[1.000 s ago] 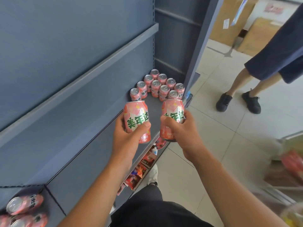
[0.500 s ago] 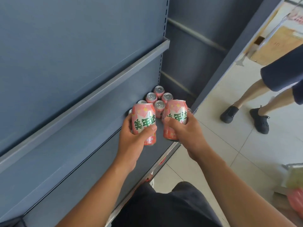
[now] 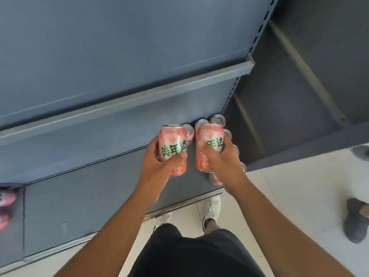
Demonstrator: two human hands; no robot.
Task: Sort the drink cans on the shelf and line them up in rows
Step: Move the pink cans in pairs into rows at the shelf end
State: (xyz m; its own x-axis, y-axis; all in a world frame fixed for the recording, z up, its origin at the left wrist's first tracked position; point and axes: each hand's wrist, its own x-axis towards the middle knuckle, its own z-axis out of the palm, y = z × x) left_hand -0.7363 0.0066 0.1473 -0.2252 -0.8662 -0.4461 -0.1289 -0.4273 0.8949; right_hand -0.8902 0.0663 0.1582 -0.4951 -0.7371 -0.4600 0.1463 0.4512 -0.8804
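Observation:
My left hand (image 3: 157, 162) grips a pink drink can with green characters (image 3: 173, 142), held upright over the grey shelf board (image 3: 99, 192). My right hand (image 3: 221, 158) grips a second pink can (image 3: 209, 136) just to the right of it. Behind and beside the two held cans stands a group of several pink cans (image 3: 218, 119) at the shelf's right end, mostly hidden by my hands; only some silver tops and one can below my right wrist (image 3: 214, 179) show.
An upper shelf lip (image 3: 127, 100) runs above the cans. More pink cans (image 3: 6, 198) lie blurred at the far left edge. Another person's dark shoes (image 3: 355, 220) stand on the tiled floor at right. My white shoes (image 3: 212, 206) are below the shelf edge.
Both hands have carried their cans forward to the group at the shelf's right end, and my view has tilted further down over the shelf.

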